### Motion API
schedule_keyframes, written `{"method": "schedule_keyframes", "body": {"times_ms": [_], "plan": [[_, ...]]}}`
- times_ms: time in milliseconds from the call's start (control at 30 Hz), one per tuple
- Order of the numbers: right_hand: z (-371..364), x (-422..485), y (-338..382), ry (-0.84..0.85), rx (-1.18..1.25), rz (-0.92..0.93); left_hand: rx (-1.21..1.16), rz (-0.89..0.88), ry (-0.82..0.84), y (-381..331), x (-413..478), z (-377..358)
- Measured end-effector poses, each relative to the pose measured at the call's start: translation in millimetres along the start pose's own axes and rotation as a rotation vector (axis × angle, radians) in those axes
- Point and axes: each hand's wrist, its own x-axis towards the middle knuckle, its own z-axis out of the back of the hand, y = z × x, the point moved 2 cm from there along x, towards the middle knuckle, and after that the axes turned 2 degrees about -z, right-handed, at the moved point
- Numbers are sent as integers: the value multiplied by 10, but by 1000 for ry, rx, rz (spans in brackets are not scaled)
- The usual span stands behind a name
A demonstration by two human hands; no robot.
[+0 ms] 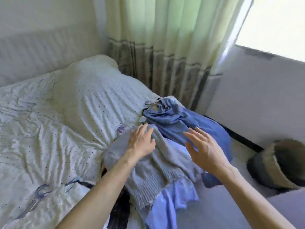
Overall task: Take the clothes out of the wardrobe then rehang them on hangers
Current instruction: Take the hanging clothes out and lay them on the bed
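A pile of clothes lies on the right edge of the bed. On top is a grey knitted sweater (153,169), with a blue garment (189,124) behind it and a pale lilac piece (175,200) below. My left hand (142,141) rests flat on the grey sweater with its fingers spread. My right hand (203,146) hovers open just above the blue garment, fingers straight. A thin hanger hook (149,103) pokes out at the top of the blue garment. The wardrobe is out of view.
The bed carries a white dotted duvet (57,126) and a pillow (97,83). Green curtains (165,47) hang behind the pile. A window (277,25) is at the upper right. A round woven basket (277,164) sits on the floor to the right.
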Motion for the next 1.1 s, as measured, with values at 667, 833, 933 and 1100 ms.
{"method": "schedule_keyframes", "body": {"times_ms": [667, 833, 933, 1100], "plan": [[2881, -4288, -3190, -650, -290, -1256, 2, -1416, 72, -7313, -651, -875], [2988, -4893, -3292, -707, -361, -1531, -14, -1662, 186, -8261, -1139, -1154], [2980, -5159, -3231, -746, -409, -1692, -6, -1817, 234, -8652, -1432, -1293], [2922, -5504, -3002, -830, -485, -1920, -13, -2032, 291, -9109, -1914, -1475]]}}
